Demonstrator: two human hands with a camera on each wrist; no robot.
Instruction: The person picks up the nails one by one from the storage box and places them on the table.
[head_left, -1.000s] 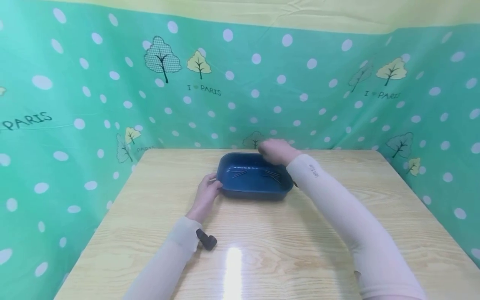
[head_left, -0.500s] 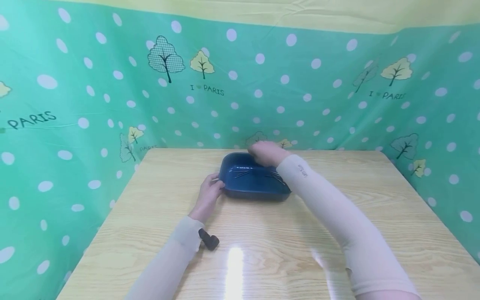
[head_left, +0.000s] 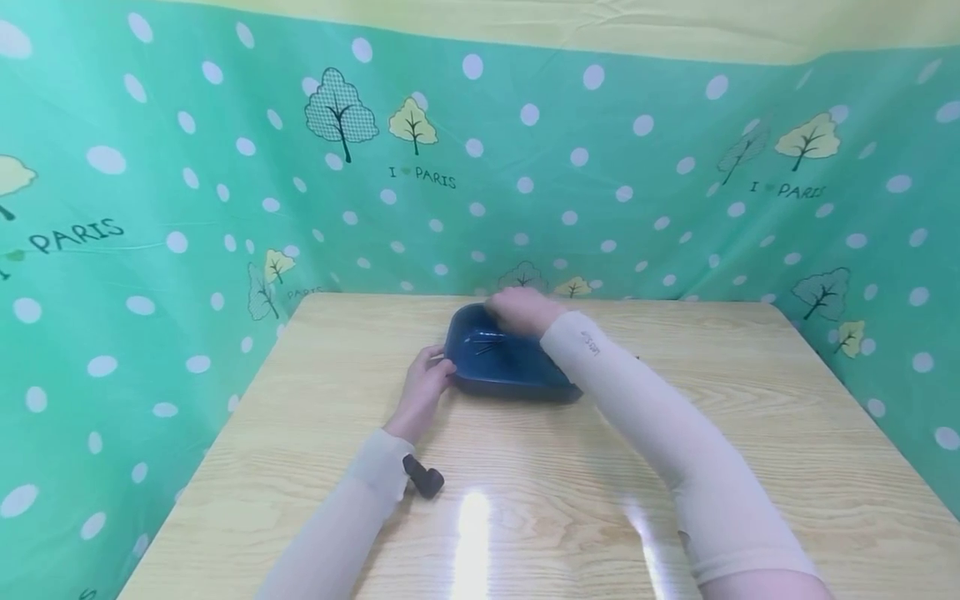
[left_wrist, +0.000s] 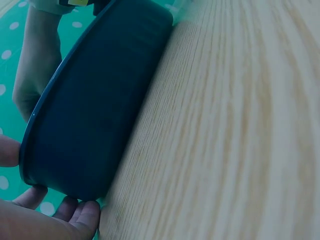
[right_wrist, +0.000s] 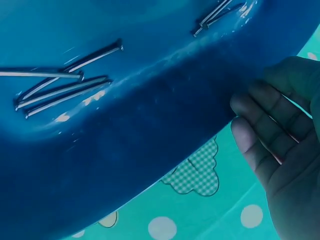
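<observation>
A dark blue basin [head_left: 517, 390] with rounded corners stands on the table. My left hand [head_left: 426, 383] grips its left end. In the left wrist view the thumb [left_wrist: 7, 151] is at the rim and the fingers [left_wrist: 86, 216] lie against the outer wall. My right hand [head_left: 525, 311] is over the far rim, palm towards the wall cloth. Its fingers [right_wrist: 250, 135] are bent beside the rim in the right wrist view; whether they pinch anything is hidden. Several metal nails [right_wrist: 70, 97] lie on the basin's floor, with another small group of nails [right_wrist: 217, 17] farther along.
The wooden table [head_left: 300, 483] reaches back to a green dotted cloth [head_left: 555, 183] hung around it on the back and sides. A black wrist camera [head_left: 424, 478] sits on the left sleeve. The right forearm [head_left: 637, 408] covers the basin's right end from the head view.
My right hand has moved left along the basin's far rim, and its forearm now hides the right group of nails. The left hand keeps its grip. The head view has shifted slightly.
</observation>
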